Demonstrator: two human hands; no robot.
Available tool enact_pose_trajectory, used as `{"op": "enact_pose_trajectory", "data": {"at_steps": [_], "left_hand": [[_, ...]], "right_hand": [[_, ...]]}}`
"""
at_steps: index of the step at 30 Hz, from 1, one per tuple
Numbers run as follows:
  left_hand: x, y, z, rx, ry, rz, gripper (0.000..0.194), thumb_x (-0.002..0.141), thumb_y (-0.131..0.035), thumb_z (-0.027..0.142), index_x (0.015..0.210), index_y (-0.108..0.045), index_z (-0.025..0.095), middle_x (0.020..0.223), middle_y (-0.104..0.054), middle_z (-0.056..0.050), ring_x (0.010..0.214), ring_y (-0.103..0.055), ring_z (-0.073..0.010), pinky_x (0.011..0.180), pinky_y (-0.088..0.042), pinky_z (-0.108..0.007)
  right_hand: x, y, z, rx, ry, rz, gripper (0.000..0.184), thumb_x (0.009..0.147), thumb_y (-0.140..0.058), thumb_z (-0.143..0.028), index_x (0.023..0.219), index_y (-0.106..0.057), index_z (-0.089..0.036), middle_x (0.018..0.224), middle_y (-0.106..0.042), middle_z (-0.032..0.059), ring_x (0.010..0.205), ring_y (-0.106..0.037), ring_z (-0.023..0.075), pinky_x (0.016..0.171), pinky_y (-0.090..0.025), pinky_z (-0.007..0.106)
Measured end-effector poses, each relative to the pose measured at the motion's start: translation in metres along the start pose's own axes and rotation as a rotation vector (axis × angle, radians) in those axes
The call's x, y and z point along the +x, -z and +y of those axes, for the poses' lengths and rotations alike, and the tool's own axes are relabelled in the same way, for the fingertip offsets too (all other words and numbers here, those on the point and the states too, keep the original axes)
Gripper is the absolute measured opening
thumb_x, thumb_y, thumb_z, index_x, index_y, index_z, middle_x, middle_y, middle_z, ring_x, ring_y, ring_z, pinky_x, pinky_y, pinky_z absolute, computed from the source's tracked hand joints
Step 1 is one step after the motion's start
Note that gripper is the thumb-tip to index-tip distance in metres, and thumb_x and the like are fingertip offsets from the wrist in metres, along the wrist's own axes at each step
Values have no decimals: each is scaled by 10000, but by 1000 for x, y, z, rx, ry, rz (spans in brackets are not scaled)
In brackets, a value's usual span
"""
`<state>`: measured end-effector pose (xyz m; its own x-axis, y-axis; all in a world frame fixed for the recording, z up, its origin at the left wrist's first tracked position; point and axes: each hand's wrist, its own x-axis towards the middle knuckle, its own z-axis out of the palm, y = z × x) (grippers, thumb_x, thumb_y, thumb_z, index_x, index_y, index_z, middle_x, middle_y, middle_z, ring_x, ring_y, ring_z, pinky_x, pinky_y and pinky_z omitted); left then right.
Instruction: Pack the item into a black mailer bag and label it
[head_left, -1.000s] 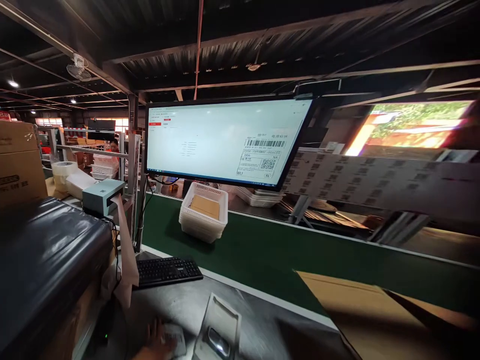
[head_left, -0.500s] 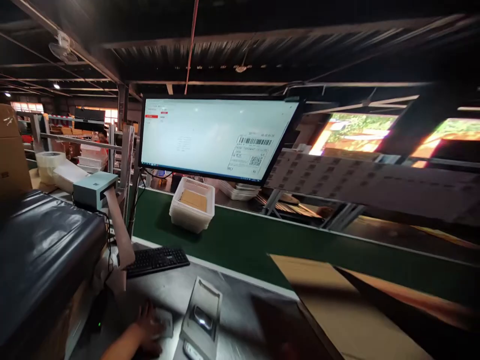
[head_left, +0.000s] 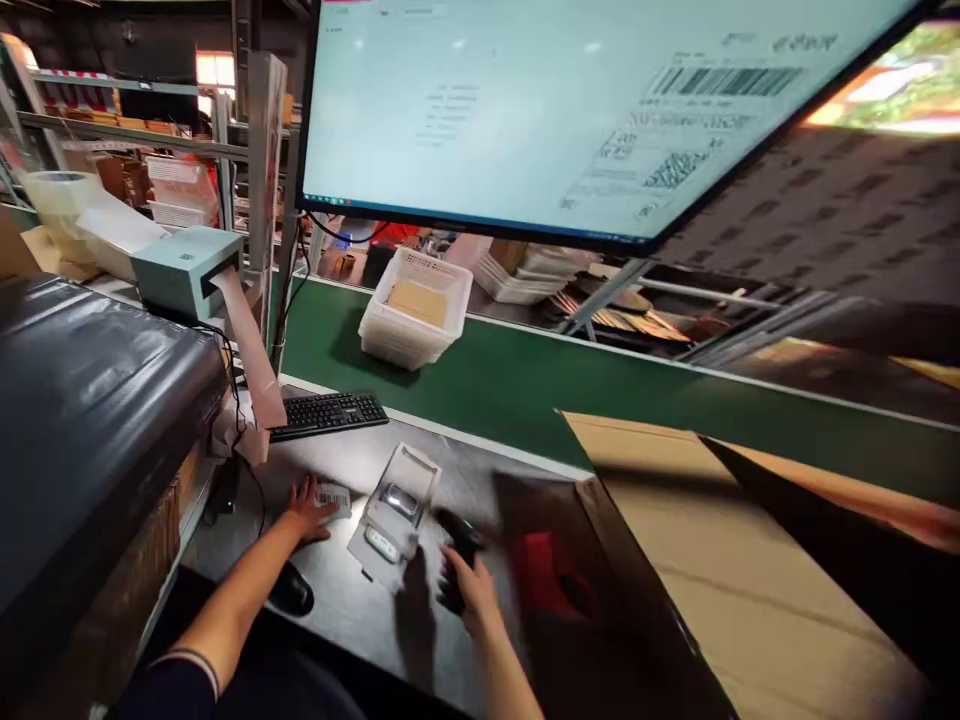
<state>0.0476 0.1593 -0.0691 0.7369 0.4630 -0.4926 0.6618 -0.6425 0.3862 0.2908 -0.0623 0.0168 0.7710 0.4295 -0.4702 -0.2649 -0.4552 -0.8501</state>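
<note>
My left hand [head_left: 306,508] lies on the metal table [head_left: 352,610] with its fingers spread flat on a small barcode label [head_left: 334,497]. My right hand [head_left: 469,590] is closed round a black handheld scanner [head_left: 459,545] just right of a clear plastic package [head_left: 394,512] that holds a small dark device. Red light from the scanner falls on a dark surface [head_left: 551,580] to its right. A black keyboard [head_left: 328,413] lies behind the package.
A large monitor [head_left: 570,110] with a shipping label on screen hangs over a green conveyor belt [head_left: 525,385]. A white basket [head_left: 416,310] with a brown envelope rides the belt. A label printer [head_left: 184,270] and dark bin [head_left: 82,400] stand left; an open cardboard box [head_left: 750,590] lies right.
The view has tilted down toward the table. My right hand has come into view holding the scanner. My left hand stays on the label.
</note>
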Motion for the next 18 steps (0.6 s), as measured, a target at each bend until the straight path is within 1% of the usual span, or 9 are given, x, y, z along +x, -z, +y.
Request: {"op": "enact_pose_trajectory", "data": {"at_steps": [1, 2, 4, 6, 7, 10, 14, 16, 18], "left_hand": [[-3, 2, 0, 27, 12, 6, 845, 890, -652, 612, 1635, -284, 463, 1789, 106, -36, 1620, 107, -472, 1252, 10, -742], [-6, 4, -1, 58, 21, 16, 840, 896, -646, 614, 1636, -279, 462, 1792, 81, -42, 1621, 90, -476, 1252, -4, -743], [-9, 9, 0, 120, 26, 32, 832, 908, -627, 641, 1639, -276, 453, 1795, 30, -61, 1621, 65, -485, 1246, -6, -750], [-8, 12, 0, 164, 12, 29, 836, 912, -611, 674, 1641, -284, 431, 1794, -23, -86, 1615, 43, -503, 1233, 12, -759], [-7, 13, 1, 178, 0, 27, 835, 915, -607, 680, 1641, -299, 406, 1791, -54, -99, 1608, 29, -516, 1226, 19, -758], [-5, 15, 1, 213, -21, 28, 809, 917, -622, 666, 1622, -374, 355, 1776, -163, -113, 1588, -37, -538, 1222, 2, -746], [-3, 13, 2, 222, -28, 42, 807, 852, -691, 676, 1577, -450, 417, 1770, -212, -76, 1590, -76, -525, 1244, -20, -729], [-2, 11, 3, 215, -29, 43, 849, 829, -725, 667, 1580, -464, 368, 1770, -195, -109, 1582, -58, -548, 1238, -14, -728], [-3, 10, 7, 211, -28, 48, 879, 838, -734, 642, 1588, -467, 268, 1766, -168, -170, 1568, 0, -581, 1214, 2, -739]], "right_hand": [[-18, -21, -8, 22, -23, -85, 488, 546, -776, -584, 802, -514, -261, 610, -531, -25, 458, -489, 143, 393, -418, 269], [-35, -41, -17, 29, 7, -155, 473, 585, -785, -559, 815, -519, -243, 624, -542, -29, 482, -486, 119, 403, -414, 230], [-60, -77, -32, -8, 39, -258, 414, 688, -769, -517, 856, -526, -227, 616, -539, -44, 491, -475, 104, 398, -406, 200], [-75, -103, -41, -47, 49, -322, 335, 795, -740, -452, 904, -531, -214, 618, -537, -53, 502, -490, 104, 395, -414, 190], [-79, -112, -42, -68, 48, -340, 297, 838, -725, -420, 921, -531, -209, 617, -533, -56, 503, -496, 104, 394, -418, 187], [-89, -125, -40, -128, 30, -373, 217, 928, -680, -352, 936, -527, -198, 608, -523, -61, 496, -497, 99, 395, -425, 182], [-95, -124, -31, -143, -6, -385, 187, 966, -647, -325, 923, -515, -200, 608, -518, -64, 486, -483, 91, 398, -425, 178], [-95, -124, -28, -140, -4, -382, 196, 958, -649, -334, 912, -508, -206, 601, -509, -69, 478, -475, 90, 397, -422, 177], [-95, -123, -27, -136, 9, -381, 208, 949, -637, -357, 895, -499, -211, 596, -499, -70, 472, -462, 87, 397, -414, 174]]}}
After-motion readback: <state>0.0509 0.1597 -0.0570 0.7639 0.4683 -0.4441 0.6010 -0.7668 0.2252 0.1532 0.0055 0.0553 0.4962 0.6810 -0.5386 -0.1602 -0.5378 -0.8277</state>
